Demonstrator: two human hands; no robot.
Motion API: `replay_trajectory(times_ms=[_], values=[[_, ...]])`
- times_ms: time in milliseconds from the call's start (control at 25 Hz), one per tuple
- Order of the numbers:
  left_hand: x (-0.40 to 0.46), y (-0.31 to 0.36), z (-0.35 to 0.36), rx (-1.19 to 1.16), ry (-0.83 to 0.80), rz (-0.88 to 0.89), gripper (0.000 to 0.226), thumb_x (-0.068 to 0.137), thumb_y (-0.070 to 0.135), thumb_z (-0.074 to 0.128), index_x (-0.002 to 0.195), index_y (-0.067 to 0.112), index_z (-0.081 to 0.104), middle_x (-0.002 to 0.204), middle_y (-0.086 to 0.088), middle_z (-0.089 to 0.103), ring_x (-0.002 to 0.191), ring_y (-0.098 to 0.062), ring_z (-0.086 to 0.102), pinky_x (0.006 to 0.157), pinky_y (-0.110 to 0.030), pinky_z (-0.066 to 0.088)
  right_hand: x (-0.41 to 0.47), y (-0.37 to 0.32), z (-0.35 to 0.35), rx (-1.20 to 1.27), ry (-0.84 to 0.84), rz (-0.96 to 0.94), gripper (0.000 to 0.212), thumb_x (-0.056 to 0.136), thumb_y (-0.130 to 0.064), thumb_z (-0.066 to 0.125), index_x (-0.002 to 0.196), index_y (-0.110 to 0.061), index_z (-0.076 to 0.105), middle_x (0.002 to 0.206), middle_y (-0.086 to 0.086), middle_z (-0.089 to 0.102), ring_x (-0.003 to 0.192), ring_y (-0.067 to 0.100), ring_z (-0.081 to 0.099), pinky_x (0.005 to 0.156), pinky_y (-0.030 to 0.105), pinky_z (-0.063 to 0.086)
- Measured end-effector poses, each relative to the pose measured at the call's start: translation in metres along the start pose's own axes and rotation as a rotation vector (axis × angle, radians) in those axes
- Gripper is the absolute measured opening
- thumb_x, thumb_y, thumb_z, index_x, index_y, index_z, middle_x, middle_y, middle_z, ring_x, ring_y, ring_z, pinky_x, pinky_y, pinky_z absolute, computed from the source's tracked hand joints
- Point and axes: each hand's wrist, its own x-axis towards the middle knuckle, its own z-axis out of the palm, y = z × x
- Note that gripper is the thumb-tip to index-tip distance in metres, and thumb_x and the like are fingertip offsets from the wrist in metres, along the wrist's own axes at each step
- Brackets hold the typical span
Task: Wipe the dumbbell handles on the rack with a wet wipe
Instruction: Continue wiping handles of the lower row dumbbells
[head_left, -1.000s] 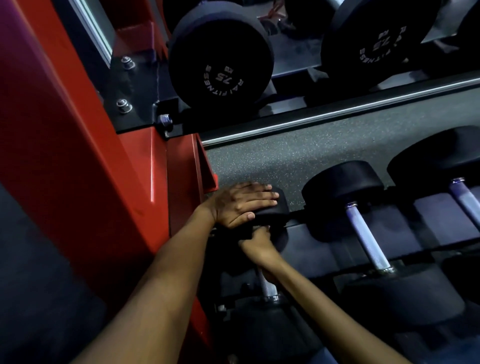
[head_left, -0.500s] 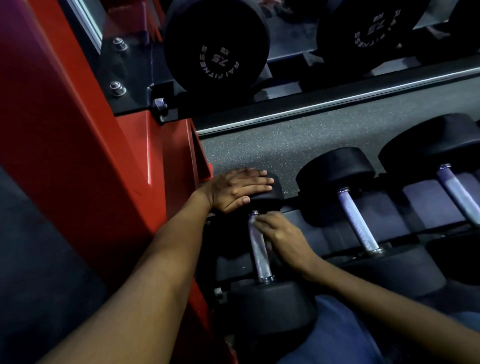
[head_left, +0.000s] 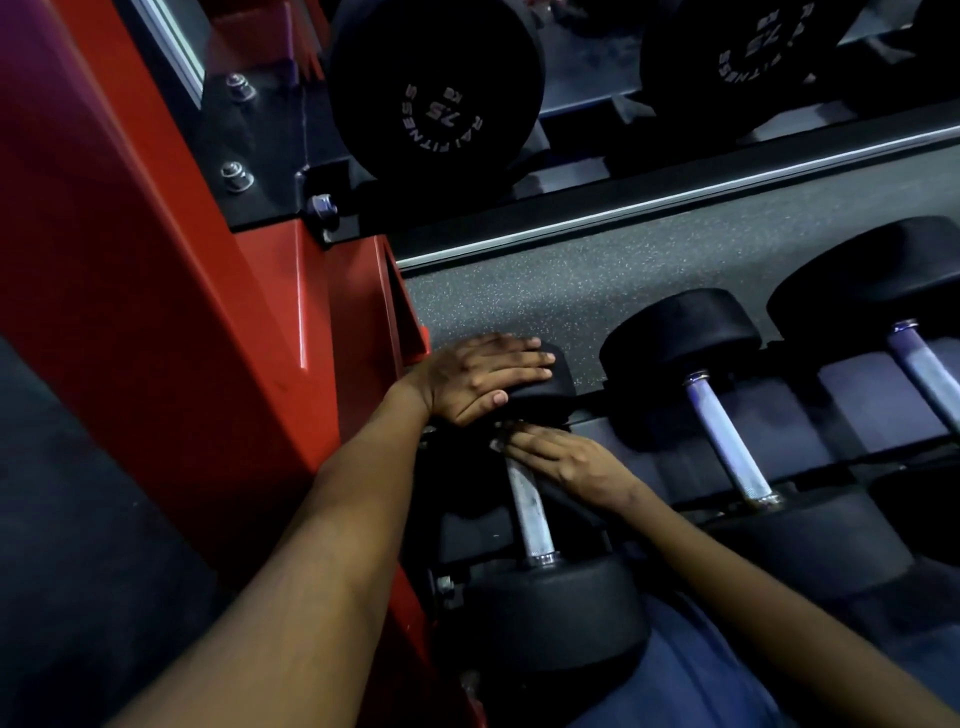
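Your nearest dumbbell (head_left: 540, 545) lies across the rack (head_left: 779, 415), steel handle (head_left: 527, 514) between black heads; neighbouring dumbbells (head_left: 727, 441) lie parallel, handles bare.

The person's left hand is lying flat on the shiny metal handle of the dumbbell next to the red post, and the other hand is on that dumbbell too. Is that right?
Not quite. In the head view the left hand lies flat on the dumbbell's black far end weight, not on the shiny handle. It is the right hand that is at the handle's top. The dumbbell does sit next to the red post.
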Motion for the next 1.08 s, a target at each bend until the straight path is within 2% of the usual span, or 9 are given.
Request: replay_trajectory(times_ms=[120, 200, 280, 320, 400, 640, 800, 920, 1080], values=[[-0.001, 0.000, 0.000, -0.003, -0.012, -0.013, 0.063, 0.103, 0.039, 0.014, 0.136, 0.004, 0.053, 0.144, -0.013, 0.050, 0.138, -0.030, 0.041, 0.110, -0.047, 0.035, -0.018, -0.018, -0.010, 0.253, 0.171, 0.419, 0.042, 0.088, -0.012, 0.036, 0.122, -0.004, 0.061, 0.125, 0.012, 0.061, 0.116, 0.020, 0.056, 0.100, 0.020, 0.036], [-0.002, 0.000, 0.000, -0.004, -0.019, -0.019, 0.063, 0.102, 0.039, 0.013, 0.136, 0.004, 0.054, 0.144, -0.012, 0.050, 0.138, -0.029, 0.041, 0.112, -0.044, 0.033, 0.001, -0.027, -0.017, 0.449, 0.286, 1.011, 0.036, 0.088, -0.013, 0.039, 0.107, -0.002, 0.068, 0.107, 0.019, 0.068, 0.093, 0.024, 0.065, 0.077, 0.026, 0.045], [-0.002, 0.000, 0.001, 0.000, -0.008, -0.012, 0.064, 0.102, 0.040, 0.013, 0.136, 0.004, 0.054, 0.144, -0.011, 0.050, 0.138, -0.029, 0.041, 0.113, -0.043, 0.032, 0.040, -0.030, -0.018, 1.251, 0.275, 1.487, 0.029, 0.094, -0.010, 0.037, 0.104, 0.001, 0.063, 0.100, 0.022, 0.066, 0.080, 0.026, 0.061, 0.059, 0.028, 0.050], [-0.002, 0.000, 0.001, 0.002, -0.002, -0.006, 0.064, 0.102, 0.040, 0.012, 0.135, 0.004, 0.055, 0.144, -0.012, 0.050, 0.138, -0.029, 0.041, 0.113, -0.042, 0.032, 0.057, -0.034, -0.018, 1.743, 0.338, 1.527, 0.028, 0.095, -0.010, 0.035, 0.101, 0.000, 0.061, 0.093, 0.020, 0.066, 0.073, 0.026, 0.063, 0.055, 0.030, 0.054], [-0.001, -0.002, 0.003, -0.001, 0.018, -0.012, 0.065, 0.103, 0.040, 0.012, 0.135, 0.004, 0.055, 0.143, -0.012, 0.051, 0.137, -0.029, 0.042, 0.113, -0.042, 0.032, 0.071, -0.033, -0.014, 2.111, 0.512, 1.530, 0.028, 0.093, -0.011, 0.034, 0.090, -0.002, 0.060, 0.076, 0.015, 0.067, 0.060, 0.026, 0.064, 0.050, 0.033, 0.055], [0.004, 0.003, -0.003, 0.005, 0.004, -0.024, 0.064, 0.103, 0.039, 0.014, 0.132, 0.001, 0.057, 0.141, -0.014, 0.053, 0.134, -0.030, 0.045, 0.112, -0.039, 0.031, 0.049, -0.039, -0.008, 1.692, 0.511, 1.539, 0.030, 0.093, 0.002, 0.040, 0.065, -0.009, 0.048, 0.038, -0.004, 0.050, 0.030, 0.004, 0.045, 0.032, 0.014, 0.035], [0.005, 0.012, -0.001, 0.031, 0.013, -0.074, 0.058, 0.104, 0.037, 0.017, 0.134, 0.005, 0.054, 0.140, -0.014, 0.054, 0.132, -0.030, 0.047, 0.109, -0.041, 0.035, 0.033, -0.038, -0.022, 1.435, 0.530, 1.440, 0.027, 0.087, 0.009, 0.053, 0.066, -0.006, 0.058, 0.046, -0.003, 0.059, 0.040, 0.004, 0.053, 0.045, 0.015, 0.045], [0.003, 0.019, 0.001, 0.027, 0.055, -0.128, 0.046, 0.104, 0.034, 0.023, 0.135, 0.011, 0.048, 0.139, -0.012, 0.055, 0.131, -0.029, 0.049, 0.109, -0.040, 0.035, 0.016, -0.029, -0.047, 1.330, 0.486, 1.418, 0.018, 0.085, 0.009, 0.053, 0.078, -0.002, 0.065, 0.073, 0.013, 0.067, 0.062, 0.016, 0.062, 0.056, 0.019, 0.052], [0.035, 0.045, 0.008, 0.128, 0.183, -0.303, 0.040, 0.087, 0.024, 0.043, 0.107, 0.003, 0.069, 0.106, -0.016, 0.071, 0.098, -0.033, 0.068, 0.097, -0.038, 0.038, -0.012, -0.014, -0.083, 1.145, 0.479, 1.400, 0.025, 0.083, 0.009, 0.047, 0.074, -0.004, 0.067, 0.068, 0.007, 0.065, 0.060, 0.011, 0.057, 0.052, 0.016, 0.043]])
